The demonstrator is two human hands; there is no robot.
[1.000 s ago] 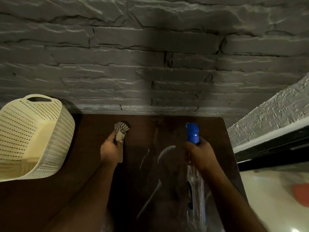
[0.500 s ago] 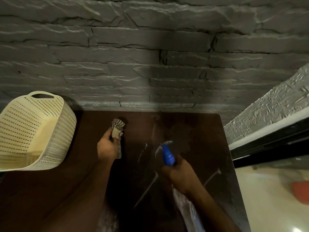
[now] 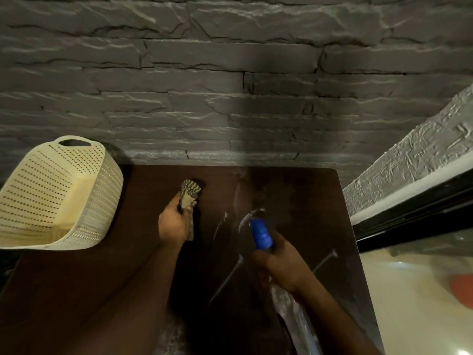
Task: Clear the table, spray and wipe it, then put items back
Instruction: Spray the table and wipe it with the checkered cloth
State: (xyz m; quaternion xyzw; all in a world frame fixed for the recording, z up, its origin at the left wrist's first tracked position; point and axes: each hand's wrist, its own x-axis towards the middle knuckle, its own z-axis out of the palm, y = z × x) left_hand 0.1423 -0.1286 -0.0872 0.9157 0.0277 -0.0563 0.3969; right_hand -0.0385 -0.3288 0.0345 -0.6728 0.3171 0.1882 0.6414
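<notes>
2 hands are at work over 1 dark brown table (image 3: 76,290), which stands against a grey stone wall (image 3: 230,85). Item 1: the right hand (image 3: 281,265), fingers curled round the neck of a spray bottle (image 3: 261,233); the blue nozzle head points forward and slightly left, toward the far middle of the tabletop, and the clear body runs back along the forearm toward the person, so the bottle's long axis lies near-to-far. Whether a finger sits on the trigger cannot be told. Item 2: the left hand (image 3: 174,224), fingers closed round a bunched striped cloth (image 3: 190,190), whose free end sticks out beyond the knuckles toward the wall; the hand rests on or just above the table, left of the nozzle. Item 3: pale wet streaks (image 3: 239,193) on the surface, ahead of the nozzle and to the right of the cloth. Item 4: 1 cream perforated basket (image 3: 58,193) at the far left corner, well apart from both hands; its contents cannot be seen. Judgement: the step in hand is spraying, with wiping to follow. The wetted patch lies to the right of and just beyond the cloth hand, so the left hand is the nearer to it and would sweep rightward across the line of the bottle. Right of the table, a dark ledge (image 3: 409,213) and pale floor (image 3: 409,303).
</notes>
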